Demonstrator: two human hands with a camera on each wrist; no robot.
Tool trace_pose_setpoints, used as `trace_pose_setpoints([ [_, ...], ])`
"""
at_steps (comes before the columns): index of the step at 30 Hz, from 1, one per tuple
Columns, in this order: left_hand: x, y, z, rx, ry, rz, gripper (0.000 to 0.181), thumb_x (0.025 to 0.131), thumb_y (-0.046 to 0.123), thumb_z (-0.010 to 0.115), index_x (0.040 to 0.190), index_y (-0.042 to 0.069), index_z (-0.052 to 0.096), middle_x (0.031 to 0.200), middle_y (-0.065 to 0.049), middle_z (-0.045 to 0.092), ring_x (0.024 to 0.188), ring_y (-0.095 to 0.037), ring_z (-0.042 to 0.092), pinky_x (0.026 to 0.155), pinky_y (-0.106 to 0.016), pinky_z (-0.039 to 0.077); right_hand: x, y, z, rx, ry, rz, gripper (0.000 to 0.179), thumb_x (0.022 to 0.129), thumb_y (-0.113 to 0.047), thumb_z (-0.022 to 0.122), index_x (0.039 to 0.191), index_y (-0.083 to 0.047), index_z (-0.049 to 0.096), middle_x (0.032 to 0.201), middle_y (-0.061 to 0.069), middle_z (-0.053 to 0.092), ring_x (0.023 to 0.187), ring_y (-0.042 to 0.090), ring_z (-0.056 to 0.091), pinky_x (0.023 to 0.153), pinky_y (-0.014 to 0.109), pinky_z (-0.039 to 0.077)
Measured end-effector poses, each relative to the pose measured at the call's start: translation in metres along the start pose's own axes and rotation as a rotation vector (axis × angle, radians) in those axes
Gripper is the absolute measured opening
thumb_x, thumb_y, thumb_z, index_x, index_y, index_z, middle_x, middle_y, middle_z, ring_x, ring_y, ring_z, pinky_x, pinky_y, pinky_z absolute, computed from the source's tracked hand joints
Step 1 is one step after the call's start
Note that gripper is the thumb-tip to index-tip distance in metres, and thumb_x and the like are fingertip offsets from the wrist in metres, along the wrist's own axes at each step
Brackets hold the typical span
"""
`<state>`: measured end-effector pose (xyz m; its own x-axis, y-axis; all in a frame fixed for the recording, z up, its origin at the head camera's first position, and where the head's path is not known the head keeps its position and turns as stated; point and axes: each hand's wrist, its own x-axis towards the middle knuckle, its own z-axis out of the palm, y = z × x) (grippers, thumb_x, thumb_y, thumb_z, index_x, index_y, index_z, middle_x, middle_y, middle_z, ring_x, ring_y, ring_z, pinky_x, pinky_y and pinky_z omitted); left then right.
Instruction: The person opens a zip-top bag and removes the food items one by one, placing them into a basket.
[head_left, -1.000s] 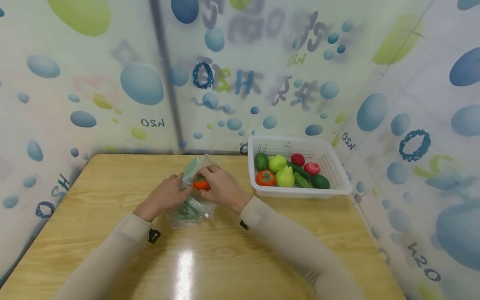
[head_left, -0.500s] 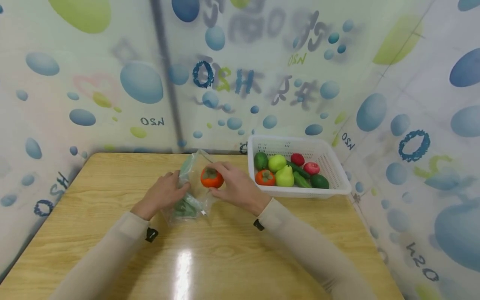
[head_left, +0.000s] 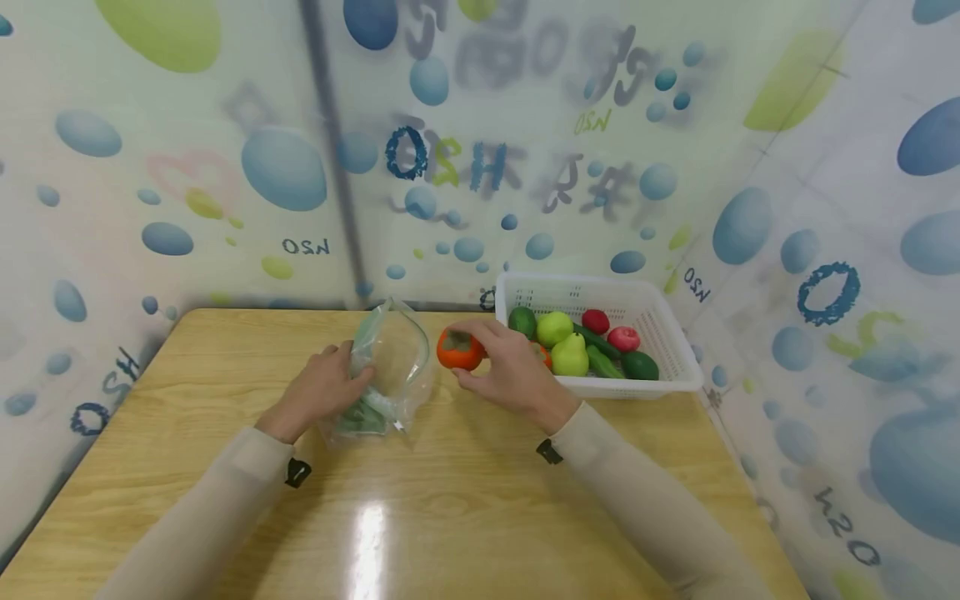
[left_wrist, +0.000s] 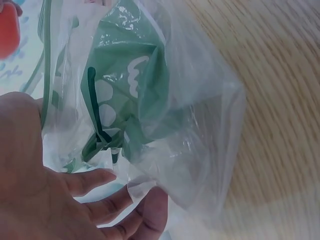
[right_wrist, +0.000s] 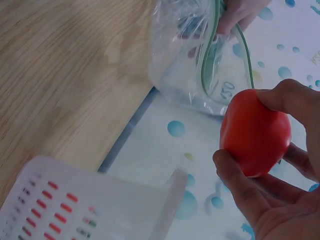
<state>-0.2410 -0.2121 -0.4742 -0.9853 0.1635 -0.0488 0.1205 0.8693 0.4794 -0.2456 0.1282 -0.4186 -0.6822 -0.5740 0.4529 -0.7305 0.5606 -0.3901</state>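
In the head view my right hand [head_left: 517, 379] holds an orange-red persimmon [head_left: 460, 350] with green leaves on top, between the bag and the basket. The right wrist view shows thumb and fingers pinching the persimmon [right_wrist: 255, 132] from its sides. My left hand [head_left: 317, 390] grips the left edge of a clear zip bag [head_left: 365, 417] with green print. The bag's mouth, lined by a green zip strip, gapes toward the persimmon. In the left wrist view the fingers curl at the crinkled film of the bag [left_wrist: 125, 75].
A white perforated basket [head_left: 622, 387] stands at the back right of the wooden table [head_left: 450, 517]. Inside lie a pear [head_left: 570, 354], a green apple [head_left: 555, 327], another persimmon partly behind my right hand, and several other fruits and vegetables. A patterned wall [head_left: 450, 233] borders the table behind.
My right hand has moved right with the persimmon, from the bag's mouth toward the basket. The left hand has shifted slightly left, and the bag's mouth shows wider.
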Motion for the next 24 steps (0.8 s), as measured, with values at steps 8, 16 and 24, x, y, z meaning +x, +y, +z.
trace_pose_setpoints([
  [8, -0.001, -0.005, -0.002, -0.005, 0.018, -0.013, 0.084, 0.117, 0.045, 0.054, 0.172, -0.017, 0.037, 0.154, -0.048, 0.057, 0.137, -0.069, 0.061, 0.104, -0.077, 0.058, -0.014, 0.02, -0.02, -0.026, 0.054, 0.058, 0.058, 0.098, -0.013, 0.094, 0.151, -0.008, 0.07, 0.148, 0.017, 0.076, 0.119, 0.031, 0.079, 0.098, 0.042, 0.072],
  [16, -0.003, -0.008, -0.004, -0.019, 0.021, -0.017, 0.086, 0.117, 0.046, 0.053, 0.173, -0.016, 0.034, 0.155, -0.049, 0.056, 0.137, -0.069, 0.061, 0.105, -0.077, 0.058, -0.042, 0.047, -0.045, -0.08, 0.092, 0.202, 0.057, 0.097, -0.017, 0.096, 0.148, -0.006, 0.073, 0.141, 0.018, 0.081, 0.112, 0.034, 0.079, 0.093, 0.049, 0.073],
  [24, -0.004, -0.015, -0.007, -0.038, 0.018, -0.019, 0.088, 0.118, 0.048, 0.051, 0.175, -0.016, 0.031, 0.16, -0.05, 0.052, 0.138, -0.069, 0.061, 0.105, -0.077, 0.059, -0.06, 0.069, -0.065, -0.109, 0.039, 0.412, 0.059, 0.098, -0.02, 0.096, 0.15, -0.009, 0.072, 0.153, 0.016, 0.076, 0.131, 0.038, 0.073, 0.114, 0.062, 0.065],
])
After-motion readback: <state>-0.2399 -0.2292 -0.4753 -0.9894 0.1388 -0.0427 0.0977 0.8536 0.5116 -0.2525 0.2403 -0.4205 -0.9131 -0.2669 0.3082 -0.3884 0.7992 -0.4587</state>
